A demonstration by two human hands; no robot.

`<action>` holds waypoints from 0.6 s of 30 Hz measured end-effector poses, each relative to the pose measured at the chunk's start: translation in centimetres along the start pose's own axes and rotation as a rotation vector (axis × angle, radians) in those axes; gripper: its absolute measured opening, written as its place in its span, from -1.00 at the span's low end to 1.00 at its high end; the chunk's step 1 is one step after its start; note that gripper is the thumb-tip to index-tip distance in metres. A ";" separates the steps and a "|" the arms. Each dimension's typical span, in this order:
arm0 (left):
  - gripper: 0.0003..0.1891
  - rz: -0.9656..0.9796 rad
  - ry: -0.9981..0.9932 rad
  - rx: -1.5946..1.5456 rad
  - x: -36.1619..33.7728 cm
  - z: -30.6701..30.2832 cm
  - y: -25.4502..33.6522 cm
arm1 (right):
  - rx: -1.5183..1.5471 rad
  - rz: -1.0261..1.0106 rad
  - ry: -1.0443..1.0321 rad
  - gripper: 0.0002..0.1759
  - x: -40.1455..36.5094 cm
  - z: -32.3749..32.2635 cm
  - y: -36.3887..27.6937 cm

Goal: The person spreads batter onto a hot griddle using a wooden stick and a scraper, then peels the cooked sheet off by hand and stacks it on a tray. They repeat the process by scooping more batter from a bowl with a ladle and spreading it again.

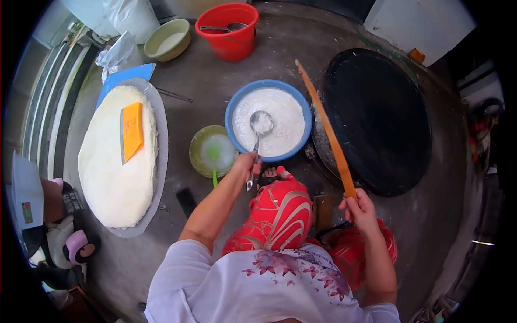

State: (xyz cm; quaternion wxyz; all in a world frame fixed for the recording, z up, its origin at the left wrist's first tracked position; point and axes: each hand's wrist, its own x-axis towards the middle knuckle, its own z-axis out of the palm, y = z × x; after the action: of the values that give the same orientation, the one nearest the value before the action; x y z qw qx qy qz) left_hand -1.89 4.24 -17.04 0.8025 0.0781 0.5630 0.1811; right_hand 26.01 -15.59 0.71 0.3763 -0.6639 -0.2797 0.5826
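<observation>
My left hand (pixel 246 164) is closed around the handle of a metal ladle (pixel 262 124). The ladle's bowl is over or in the thick white batter (pixel 286 129) that fills a blue basin (pixel 231 132). In my right hand (pixel 361 209) I grip the lower end of a long, flat wooden spatula (pixel 329 129), its far tip pointing up and away. That spatula passes in front of the left edge of a large round black griddle (pixel 377 121). Beside the basin stands a smaller bowl (pixel 195 153) of cloudy liquid with a green-handled utensil (pixel 215 167) in it.
At left, a thick pile of pale round sheets (pixel 116 177) lies on a grey board (pixel 161 116), topped by an orange scraper (pixel 132 132). Farther back are a red bucket (pixel 229 46) with a ladle and a greenish basin (pixel 177 48). A dark flat object (pixel 186 203) lies on the floor.
</observation>
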 end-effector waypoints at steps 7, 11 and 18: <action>-0.74 0.652 0.453 1.663 -1.1 -1.7 -2.8 | 0.113 -0.145 0.115 -0.84 -1.9 -1.4 3.0; -0.72 0.544 0.588 1.624 -3.7 -0.2 2.3 | 0.031 -0.162 0.136 -0.85 -1.8 -1.6 4.1; -0.72 0.671 0.448 1.504 -3.8 0.1 0.7 | 0.038 -0.099 0.101 -0.92 -2.2 -1.6 4.5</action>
State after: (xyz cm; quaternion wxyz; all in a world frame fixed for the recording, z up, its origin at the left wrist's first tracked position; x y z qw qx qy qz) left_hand -3.07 3.42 -13.42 0.3107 0.7153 0.6260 -0.0016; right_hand 26.92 -20.14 -1.67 0.4309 -0.6704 -0.2817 0.5344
